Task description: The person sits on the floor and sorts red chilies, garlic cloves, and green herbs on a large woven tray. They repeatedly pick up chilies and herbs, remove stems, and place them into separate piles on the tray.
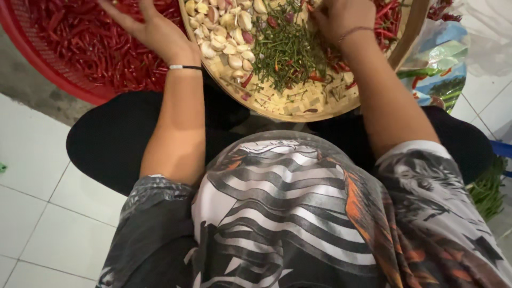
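Upper left of the frame: left hand (154, 29) spread open over red chillies (90, 48) in a red basket (50, 80). Top centre-right — right hand (341, 18) curled on the woven tray (298, 106), grip unclear, beside green stems (288, 50) and garlic cloves (226, 34).

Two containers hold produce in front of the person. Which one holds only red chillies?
The red plastic basket on the left, under the left hand. The woven bamboo tray also holds garlic cloves and green stems.

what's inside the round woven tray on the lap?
The woven tray holds garlic cloves, a heap of green stems and some red chilies. The right hand covers part; the far side is out of frame.
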